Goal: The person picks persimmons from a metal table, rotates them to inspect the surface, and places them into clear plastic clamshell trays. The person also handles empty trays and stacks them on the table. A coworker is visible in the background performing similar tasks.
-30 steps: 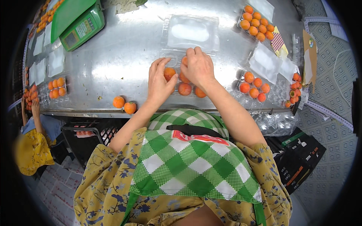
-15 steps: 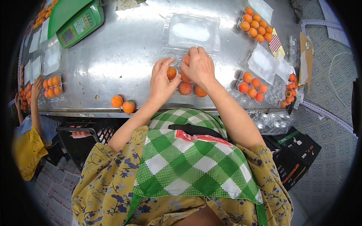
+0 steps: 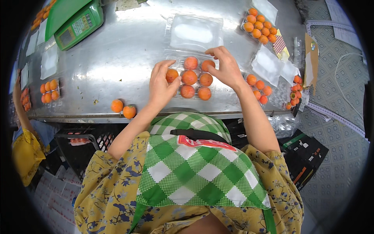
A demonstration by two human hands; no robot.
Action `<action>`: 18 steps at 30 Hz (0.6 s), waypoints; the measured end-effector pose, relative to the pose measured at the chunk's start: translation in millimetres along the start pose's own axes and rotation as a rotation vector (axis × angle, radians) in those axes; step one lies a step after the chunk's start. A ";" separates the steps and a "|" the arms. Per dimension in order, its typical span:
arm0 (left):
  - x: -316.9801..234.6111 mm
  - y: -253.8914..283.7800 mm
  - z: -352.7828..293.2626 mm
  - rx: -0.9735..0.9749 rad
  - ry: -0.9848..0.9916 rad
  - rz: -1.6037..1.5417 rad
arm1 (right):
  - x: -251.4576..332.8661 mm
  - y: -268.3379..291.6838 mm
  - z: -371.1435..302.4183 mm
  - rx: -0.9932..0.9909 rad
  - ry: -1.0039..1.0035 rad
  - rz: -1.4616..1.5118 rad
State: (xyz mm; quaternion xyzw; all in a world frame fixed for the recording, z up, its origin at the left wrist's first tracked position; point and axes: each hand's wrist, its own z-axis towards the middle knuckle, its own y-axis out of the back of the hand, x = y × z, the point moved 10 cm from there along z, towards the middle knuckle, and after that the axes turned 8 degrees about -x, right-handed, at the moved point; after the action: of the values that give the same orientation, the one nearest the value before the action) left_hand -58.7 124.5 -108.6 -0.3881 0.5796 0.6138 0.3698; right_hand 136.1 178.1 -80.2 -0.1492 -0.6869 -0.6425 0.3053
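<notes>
Fingers [image 3: 172, 75] on fruit [image 3: 189, 77] (clear tray [image 3: 176, 57])

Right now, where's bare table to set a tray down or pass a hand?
Biggest bare patch: the steel table between the green scale, the left hand and the two loose fruits. A narrower strip lies between the empty tray and the far filled tray. Crowded: around the open tray under both hands, and the right edge.

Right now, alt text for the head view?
Both hands arrange orange fruits in a clear tray on a steel table: left hand holds one fruit, right hand touches another. Two loose fruits lie near the table's edge.
</notes>
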 end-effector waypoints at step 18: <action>-15.4 -8.9 2.7 0.055 -0.033 0.031 | 6.5 -26.5 -10.6 0.231 0.474 -0.367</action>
State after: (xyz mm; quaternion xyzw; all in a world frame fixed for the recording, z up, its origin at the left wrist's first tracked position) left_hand -44.3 127.6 -98.4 -0.3589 0.5961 0.6094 0.3803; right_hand 117.6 163.1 -97.3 0.1668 -0.6805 -0.6213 0.3508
